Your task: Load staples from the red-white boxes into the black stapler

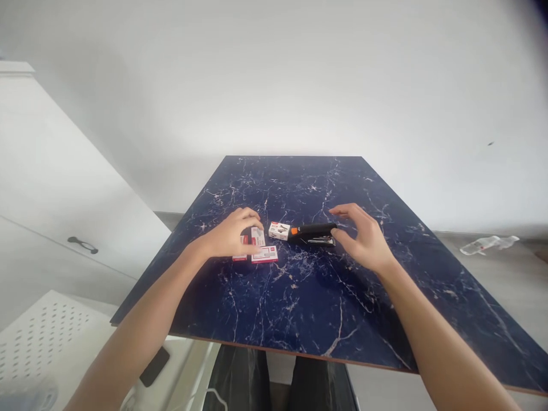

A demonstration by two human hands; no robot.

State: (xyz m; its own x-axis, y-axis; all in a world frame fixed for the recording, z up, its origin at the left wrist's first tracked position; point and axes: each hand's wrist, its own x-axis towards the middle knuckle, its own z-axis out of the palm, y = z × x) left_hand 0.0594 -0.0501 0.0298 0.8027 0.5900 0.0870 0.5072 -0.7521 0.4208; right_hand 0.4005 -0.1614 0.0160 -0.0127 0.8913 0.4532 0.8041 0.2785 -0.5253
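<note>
A black stapler (314, 230) with an orange part lies sideways on the dark blue marbled table (291, 308). Touching or very near its left end is a small white and red box (279, 230). Further left are a red and white box (265, 254), an upright-lying pale box (257, 236) and a partly covered red box (240, 256). My left hand (237, 232) is over these boxes, fingers curved and apart, thumb by the front box. At the stapler's right end, my right hand (362, 235) has its thumb and fingers spread.
A white wall stands behind the table. On the left are a white cabinet with a dark handle (83, 245), a perforated white surface (43, 337) and a dark phone-like object (155, 366). Clear plastic packaging (489, 244) lies beyond the right edge. My legs are below the front edge.
</note>
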